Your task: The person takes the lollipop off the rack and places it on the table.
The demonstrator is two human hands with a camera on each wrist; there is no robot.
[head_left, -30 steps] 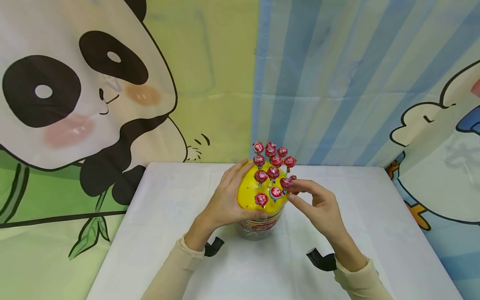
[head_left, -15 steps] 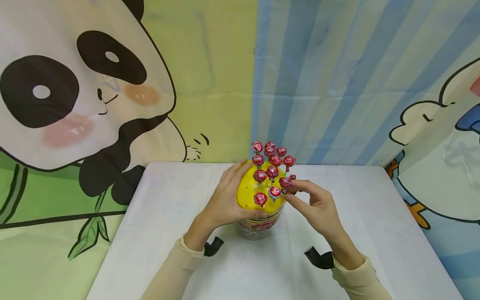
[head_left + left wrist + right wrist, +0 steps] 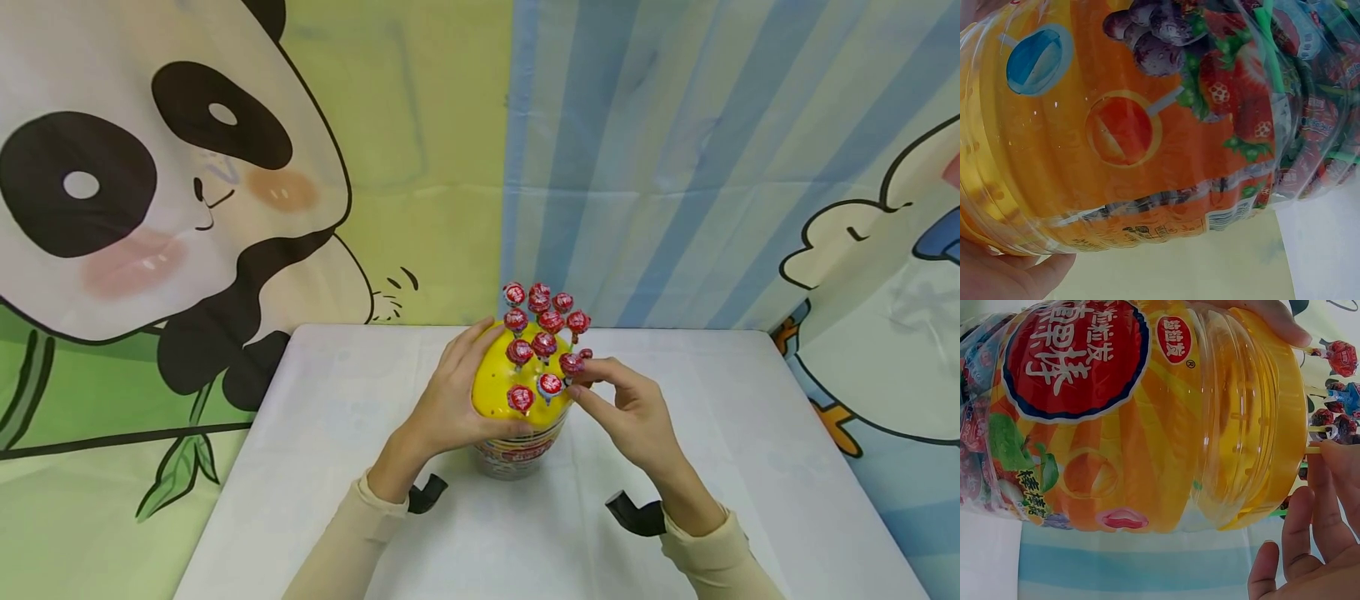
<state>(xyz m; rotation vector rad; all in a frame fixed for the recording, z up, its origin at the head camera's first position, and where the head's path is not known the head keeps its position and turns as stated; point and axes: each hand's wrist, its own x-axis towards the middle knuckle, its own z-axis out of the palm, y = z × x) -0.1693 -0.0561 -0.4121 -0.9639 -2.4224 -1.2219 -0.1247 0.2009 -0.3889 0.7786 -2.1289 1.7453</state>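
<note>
A clear plastic candy jar (image 3: 513,454) with an orange fruit label stands upright on the table, its domed yellow lid (image 3: 491,385) stuck with several red-wrapped lollipops. My left hand (image 3: 442,408) grips the lid from the left, thumb along the near edge and fingers around the far side. At the lid's right edge, my right hand (image 3: 637,412) pinches the stick (image 3: 1314,450) of a lollipop (image 3: 572,364) between thumb and index finger, close to the lid's surface. Its other fingers are loosely bent. Inside the jar, wrapped candies (image 3: 1319,119) show through the plastic below the label.
White cloth covers the table (image 3: 360,367). Behind it hangs a curtain (image 3: 427,167) with a panda and blue stripes. A black curved mount (image 3: 637,514) sticks out from the right wrist, and another black mount (image 3: 427,493) from the left.
My right hand has shifted very slightly left at the lid's edge, still pinching the lollipop stick. The left hand keeps its grip and the jar stays in place.
</note>
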